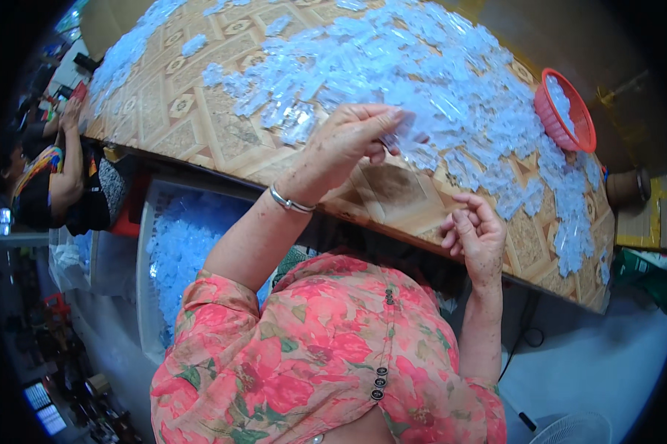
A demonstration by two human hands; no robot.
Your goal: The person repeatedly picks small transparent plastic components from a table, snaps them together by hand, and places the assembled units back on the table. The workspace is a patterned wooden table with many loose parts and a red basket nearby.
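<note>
Above the table's near edge, my left hand point(354, 139), with a silver bangle on its wrist, pinches a small clear plastic piece point(401, 132) between thumb and fingers. My right hand point(477, 235) is to the right of it, just over the edge. Its fingers are curled with the thumb against them; what they hold, if anything, is too small to make out. Many loose clear plastic pieces point(452, 81) lie spread in a thick layer beyond both hands. The patterned tabletop point(230, 140) shows bare at the left and along the near edge.
A red plastic basket point(549, 111) holding clear pieces stands at the right. Below the table's edge on the left is a white crate point(147, 296) full of similar pieces. Another person point(60, 177) sits at the far left, hands near the table. A white fan-like grille point(574, 429) is lower right.
</note>
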